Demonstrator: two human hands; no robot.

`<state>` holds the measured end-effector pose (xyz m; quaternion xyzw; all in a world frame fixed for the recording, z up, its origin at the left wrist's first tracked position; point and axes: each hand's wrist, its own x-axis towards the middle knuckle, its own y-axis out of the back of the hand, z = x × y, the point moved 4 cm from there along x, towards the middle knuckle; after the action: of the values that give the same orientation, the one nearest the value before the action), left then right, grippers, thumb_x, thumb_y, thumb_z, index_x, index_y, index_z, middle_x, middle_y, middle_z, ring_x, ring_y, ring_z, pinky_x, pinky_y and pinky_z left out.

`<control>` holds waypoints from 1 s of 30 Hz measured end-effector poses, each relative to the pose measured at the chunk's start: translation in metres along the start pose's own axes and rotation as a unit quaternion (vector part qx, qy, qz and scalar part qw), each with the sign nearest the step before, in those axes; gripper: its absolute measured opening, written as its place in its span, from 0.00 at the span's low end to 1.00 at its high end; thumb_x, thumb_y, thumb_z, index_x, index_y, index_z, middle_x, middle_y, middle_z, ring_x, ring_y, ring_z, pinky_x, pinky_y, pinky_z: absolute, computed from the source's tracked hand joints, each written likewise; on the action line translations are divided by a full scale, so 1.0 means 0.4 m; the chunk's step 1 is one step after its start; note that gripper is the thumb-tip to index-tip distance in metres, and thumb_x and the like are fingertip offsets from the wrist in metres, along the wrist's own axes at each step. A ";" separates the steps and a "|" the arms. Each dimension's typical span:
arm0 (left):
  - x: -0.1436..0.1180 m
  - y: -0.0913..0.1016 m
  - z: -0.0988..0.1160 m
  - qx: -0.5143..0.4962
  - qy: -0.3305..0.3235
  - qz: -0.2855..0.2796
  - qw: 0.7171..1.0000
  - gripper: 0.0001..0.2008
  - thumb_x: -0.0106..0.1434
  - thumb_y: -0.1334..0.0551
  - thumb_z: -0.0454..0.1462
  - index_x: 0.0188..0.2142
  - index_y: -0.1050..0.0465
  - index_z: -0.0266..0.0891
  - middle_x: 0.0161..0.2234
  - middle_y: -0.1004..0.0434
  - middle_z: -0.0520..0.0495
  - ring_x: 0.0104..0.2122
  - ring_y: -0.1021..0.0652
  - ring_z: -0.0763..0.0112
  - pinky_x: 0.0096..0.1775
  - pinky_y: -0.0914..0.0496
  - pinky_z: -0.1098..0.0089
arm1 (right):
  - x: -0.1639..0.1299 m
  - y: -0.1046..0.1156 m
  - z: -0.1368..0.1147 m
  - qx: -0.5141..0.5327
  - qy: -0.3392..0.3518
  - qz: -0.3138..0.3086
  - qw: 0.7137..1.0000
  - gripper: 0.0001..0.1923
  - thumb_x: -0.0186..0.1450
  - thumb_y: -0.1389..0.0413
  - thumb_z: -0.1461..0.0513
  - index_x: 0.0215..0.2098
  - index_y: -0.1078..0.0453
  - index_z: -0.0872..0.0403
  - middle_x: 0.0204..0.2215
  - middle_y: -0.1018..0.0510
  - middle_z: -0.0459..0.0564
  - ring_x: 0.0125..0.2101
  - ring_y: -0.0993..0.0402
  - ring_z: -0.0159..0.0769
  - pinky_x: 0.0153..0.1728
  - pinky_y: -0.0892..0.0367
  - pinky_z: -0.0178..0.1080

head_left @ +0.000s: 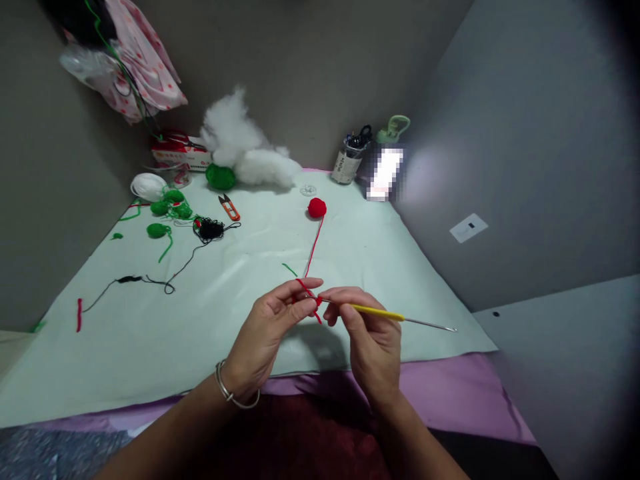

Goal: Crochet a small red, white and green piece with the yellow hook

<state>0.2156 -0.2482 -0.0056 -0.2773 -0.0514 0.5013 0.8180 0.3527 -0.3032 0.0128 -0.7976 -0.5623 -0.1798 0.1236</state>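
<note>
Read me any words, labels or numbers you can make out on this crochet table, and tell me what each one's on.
Nothing reads clearly.
Red and white box by the wall: a line of print, too small to read.
Cylindrical container at the back: dark lettering on its label, too blurred to read.
Pixelated patch beside it: unreadable.
Small white plate on the right wall: a dark mark, no legible text.
</note>
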 end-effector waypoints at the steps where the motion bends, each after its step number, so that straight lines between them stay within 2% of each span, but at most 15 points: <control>1: 0.001 -0.003 0.000 -0.008 -0.002 0.003 1.000 0.16 0.62 0.27 0.38 0.50 0.17 0.42 0.35 0.20 0.49 0.38 0.25 0.70 0.49 0.33 0.67 | -0.002 -0.002 -0.003 -0.027 0.020 -0.007 0.999 0.11 0.73 0.44 0.66 0.45 0.20 0.47 0.38 0.18 0.48 0.34 0.22 0.34 0.35 0.23 0.39; 3: 0.001 -0.008 -0.004 -0.038 -0.004 0.009 0.999 0.20 0.62 0.26 0.36 0.53 0.19 0.42 0.34 0.21 0.51 0.38 0.24 0.71 0.49 0.33 0.69 | -0.010 -0.008 -0.009 -0.117 0.086 -0.024 0.989 0.13 0.72 0.44 0.67 0.49 0.20 0.46 0.41 0.19 0.50 0.39 0.21 0.37 0.39 0.22 0.42; 5: 0.001 -0.012 -0.014 -0.078 0.018 0.003 0.997 0.22 0.62 0.26 0.36 0.56 0.20 0.41 0.35 0.21 0.51 0.38 0.24 0.72 0.49 0.32 0.70 | -0.022 -0.016 -0.013 -0.212 0.165 -0.043 0.962 0.18 0.71 0.42 0.69 0.54 0.22 0.45 0.46 0.20 0.53 0.44 0.21 0.40 0.43 0.22 0.43; 7: 0.000 -0.014 -0.024 -0.117 0.058 -0.021 0.991 0.22 0.62 0.26 0.36 0.56 0.20 0.39 0.37 0.20 0.49 0.39 0.23 0.73 0.49 0.31 0.71 | -0.031 -0.017 -0.012 -0.244 0.202 -0.048 0.947 0.21 0.70 0.42 0.70 0.58 0.23 0.45 0.47 0.20 0.54 0.46 0.21 0.40 0.44 0.22 0.43; 9: 0.000 -0.010 -0.029 -0.142 0.094 -0.039 0.985 0.22 0.62 0.26 0.36 0.55 0.20 0.38 0.39 0.19 0.47 0.39 0.22 0.73 0.48 0.30 0.72 | -0.029 -0.007 -0.010 -0.198 0.179 -0.034 0.963 0.21 0.71 0.43 0.71 0.56 0.23 0.45 0.44 0.19 0.52 0.44 0.21 0.39 0.43 0.23 0.42; 12: 0.002 0.005 -0.021 -0.144 0.105 -0.030 0.984 0.20 0.62 0.26 0.35 0.54 0.18 0.37 0.37 0.19 0.47 0.37 0.22 0.74 0.48 0.29 0.72 | -0.013 0.018 -0.010 -0.078 0.092 0.015 0.993 0.14 0.72 0.44 0.69 0.49 0.21 0.47 0.38 0.19 0.48 0.37 0.22 0.35 0.38 0.25 0.40; 16: 0.001 0.007 -0.002 -0.102 0.063 -0.023 0.992 0.17 0.61 0.25 0.36 0.50 0.16 0.41 0.35 0.21 0.49 0.37 0.22 0.73 0.46 0.30 0.72 | 0.006 0.033 -0.007 0.060 -0.003 0.043 0.997 0.10 0.74 0.45 0.64 0.42 0.20 0.48 0.33 0.22 0.46 0.29 0.26 0.31 0.33 0.28 0.37; 18: -0.002 0.003 0.001 -0.060 0.015 -0.012 0.998 0.20 0.61 0.25 0.36 0.53 0.18 0.44 0.33 0.22 0.52 0.36 0.24 0.74 0.45 0.31 0.73 | 0.007 0.028 -0.006 0.054 -0.008 0.027 0.998 0.10 0.74 0.45 0.64 0.42 0.21 0.48 0.32 0.23 0.45 0.29 0.25 0.32 0.32 0.28 0.38; 20: -0.005 0.000 -0.005 -0.019 -0.031 0.007 0.999 0.24 0.61 0.25 0.35 0.57 0.20 0.47 0.32 0.23 0.54 0.36 0.25 0.74 0.45 0.31 0.72 | 0.001 0.015 -0.013 -0.050 0.048 -0.003 0.998 0.11 0.73 0.44 0.66 0.45 0.20 0.47 0.36 0.20 0.48 0.35 0.22 0.35 0.37 0.26 0.40; 23: -0.008 -0.003 -0.024 -0.003 -0.039 0.013 0.999 0.29 0.62 0.26 0.36 0.62 0.26 0.48 0.35 0.21 0.52 0.40 0.23 0.70 0.48 0.31 0.69 | -0.022 -0.010 -0.030 -0.236 0.197 -0.031 0.951 0.18 0.70 0.42 0.70 0.54 0.22 0.46 0.47 0.18 0.54 0.46 0.20 0.41 0.45 0.25 0.45; 24: -0.008 -0.005 -0.029 -0.010 -0.029 0.007 1.000 0.30 0.62 0.26 0.37 0.64 0.27 0.47 0.35 0.20 0.52 0.41 0.23 0.69 0.48 0.31 0.68 | -0.028 -0.014 -0.032 -0.258 0.222 -0.029 0.940 0.21 0.70 0.42 0.71 0.56 0.23 0.46 0.50 0.18 0.54 0.48 0.21 0.42 0.46 0.24 0.46; 25: -0.008 -0.007 -0.032 -0.017 -0.018 -0.001 1.000 0.31 0.62 0.26 0.37 0.64 0.27 0.46 0.35 0.20 0.51 0.42 0.23 0.69 0.49 0.31 0.68 | -0.031 -0.014 -0.031 -0.253 0.225 -0.022 0.941 0.22 0.70 0.42 0.71 0.57 0.23 0.45 0.50 0.18 0.54 0.48 0.21 0.42 0.46 0.24 0.46; 27: -0.007 -0.011 -0.029 -0.027 -0.002 -0.017 0.999 0.30 0.61 0.26 0.37 0.63 0.26 0.45 0.34 0.20 0.51 0.40 0.23 0.69 0.49 0.32 0.67 | -0.026 -0.004 -0.022 -0.186 0.173 -0.002 0.967 0.20 0.71 0.43 0.71 0.55 0.22 0.44 0.48 0.17 0.52 0.48 0.20 0.41 0.47 0.24 0.46; 30: -0.005 -0.015 -0.012 -0.033 0.016 -0.024 0.999 0.26 0.60 0.25 0.36 0.59 0.22 0.43 0.35 0.21 0.50 0.40 0.24 0.69 0.50 0.33 0.66 | -0.005 0.015 0.001 -0.038 0.050 0.016 0.998 0.12 0.72 0.43 0.67 0.46 0.19 0.45 0.41 0.15 0.48 0.43 0.20 0.38 0.44 0.24 0.43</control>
<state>0.2213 -0.2540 -0.0063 -0.3107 -0.0613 0.4748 0.8212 0.3578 -0.3066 0.0116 -0.8007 -0.5355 -0.2381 0.1241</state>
